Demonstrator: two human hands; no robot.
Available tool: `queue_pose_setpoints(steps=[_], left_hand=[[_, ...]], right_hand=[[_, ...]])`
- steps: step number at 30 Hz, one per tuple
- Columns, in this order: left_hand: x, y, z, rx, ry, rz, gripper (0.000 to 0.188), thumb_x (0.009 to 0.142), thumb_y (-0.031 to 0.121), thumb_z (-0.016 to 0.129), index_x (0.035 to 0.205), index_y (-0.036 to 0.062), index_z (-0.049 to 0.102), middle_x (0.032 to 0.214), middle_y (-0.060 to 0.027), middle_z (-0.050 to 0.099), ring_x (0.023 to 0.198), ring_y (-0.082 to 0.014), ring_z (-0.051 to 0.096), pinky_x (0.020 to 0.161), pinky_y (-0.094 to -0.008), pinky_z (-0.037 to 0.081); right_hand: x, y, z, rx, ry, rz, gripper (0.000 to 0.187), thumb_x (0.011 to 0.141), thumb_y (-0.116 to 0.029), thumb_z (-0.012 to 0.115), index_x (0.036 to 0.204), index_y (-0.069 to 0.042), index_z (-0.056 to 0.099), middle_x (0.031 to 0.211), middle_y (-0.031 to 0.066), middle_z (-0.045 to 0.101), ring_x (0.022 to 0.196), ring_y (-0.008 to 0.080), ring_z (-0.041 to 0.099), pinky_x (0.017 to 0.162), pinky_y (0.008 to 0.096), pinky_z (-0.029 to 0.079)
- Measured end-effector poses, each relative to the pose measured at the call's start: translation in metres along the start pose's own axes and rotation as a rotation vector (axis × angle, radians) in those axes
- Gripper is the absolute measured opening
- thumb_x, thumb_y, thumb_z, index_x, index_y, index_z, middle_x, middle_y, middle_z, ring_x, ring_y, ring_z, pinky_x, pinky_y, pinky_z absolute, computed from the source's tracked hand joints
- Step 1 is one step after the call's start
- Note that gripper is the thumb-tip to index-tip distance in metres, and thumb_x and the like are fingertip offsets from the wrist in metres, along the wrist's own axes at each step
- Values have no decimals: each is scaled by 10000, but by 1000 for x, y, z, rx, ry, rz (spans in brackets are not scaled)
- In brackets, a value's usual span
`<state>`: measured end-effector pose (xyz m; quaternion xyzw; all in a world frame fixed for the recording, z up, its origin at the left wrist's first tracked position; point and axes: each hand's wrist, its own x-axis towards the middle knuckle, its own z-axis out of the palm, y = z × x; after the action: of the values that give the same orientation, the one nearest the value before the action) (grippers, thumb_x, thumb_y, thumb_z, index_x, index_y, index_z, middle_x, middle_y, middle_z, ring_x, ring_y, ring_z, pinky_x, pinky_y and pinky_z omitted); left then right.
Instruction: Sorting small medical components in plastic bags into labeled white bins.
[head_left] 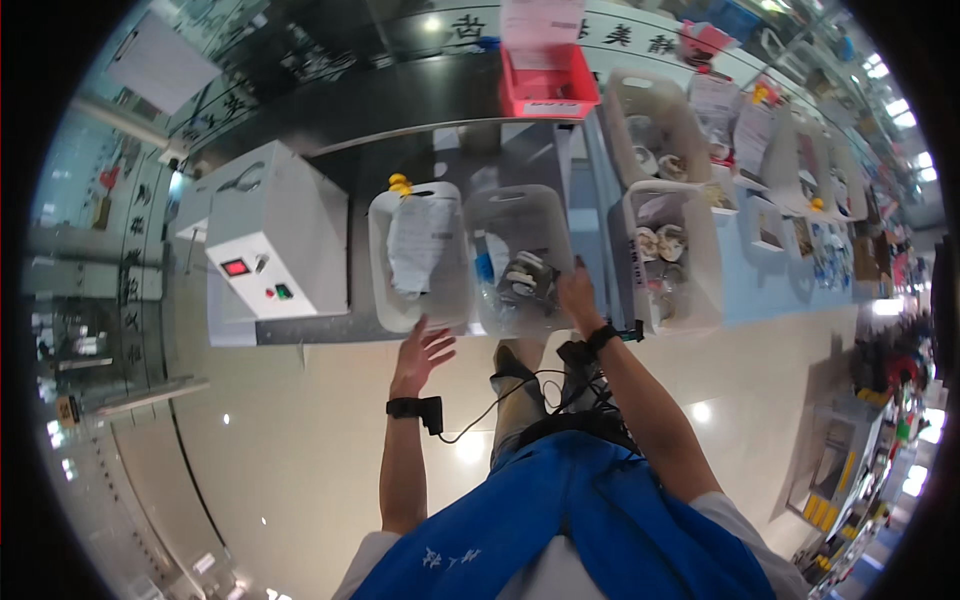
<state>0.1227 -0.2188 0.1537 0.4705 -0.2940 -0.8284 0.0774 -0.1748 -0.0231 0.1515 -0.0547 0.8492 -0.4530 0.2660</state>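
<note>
Head view, looking down at a row of bins on a blue bench. At about twelve o'clock from my body stands the clear plastic bin (520,215), holding a dark bundle of parts (527,280) against its near wall. My right hand (577,297) rests on that bin's near right corner, fingers curled over the rim; how firmly they close I cannot tell. My left hand (421,350) hovers at eleven o'clock, fingers spread wide and holding nothing, just short of the white bin (385,290), which carries a sheet of paper (420,245) and yellow caps at its far end. A white control box (275,235) sits at ten o'clock; further bins run toward two o'clock. To handle the clear bin well, I judge that I should steady it by both near corners, keeping it level so the bundle does not slide.
</note>
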Motion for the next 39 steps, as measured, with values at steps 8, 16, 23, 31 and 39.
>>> queue_pose_setpoints(steps=[8,16,23,31,39], left_hand=[[-63,-78,68,459,-367,-205,489,1030,357,634,1389,28,587,1167,-118,713,1010,-198,715,861,-359,598],[-40,-202,119,1171,-444,74,468,906,334,725,1175,-47,694,1015,-231,750,953,-340,730,854,-401,563],[-41,-246,168,1273,-460,-51,565,904,423,752,1238,-28,685,1162,-203,743,1038,-292,737,881,-375,577],[-23,-363,304,1514,-591,55,527,915,422,711,1264,26,702,1133,-217,753,1064,-336,729,949,-401,552],[-26,-409,553,1746,-958,145,425,936,249,654,1286,8,685,1051,-151,758,1008,-250,716,917,-360,554]], right_hand=[[-167,-153,-151,93,-1070,-410,318,999,-222,663,1203,16,714,1116,139,740,1024,237,705,897,396,564],[-261,-207,-189,700,-1670,-981,343,1050,-204,544,1227,55,683,1227,220,659,1145,366,612,1001,473,454],[-282,-169,-293,459,-1882,-1017,278,1036,-170,529,1083,68,665,1118,248,647,1069,402,614,954,465,471],[-308,-57,-466,826,-1409,-1297,208,987,-109,529,1008,81,610,962,254,582,958,431,580,885,501,460],[-305,15,-655,602,-1143,-1289,176,976,-87,559,1018,77,610,976,230,592,961,425,573,894,501,467]])
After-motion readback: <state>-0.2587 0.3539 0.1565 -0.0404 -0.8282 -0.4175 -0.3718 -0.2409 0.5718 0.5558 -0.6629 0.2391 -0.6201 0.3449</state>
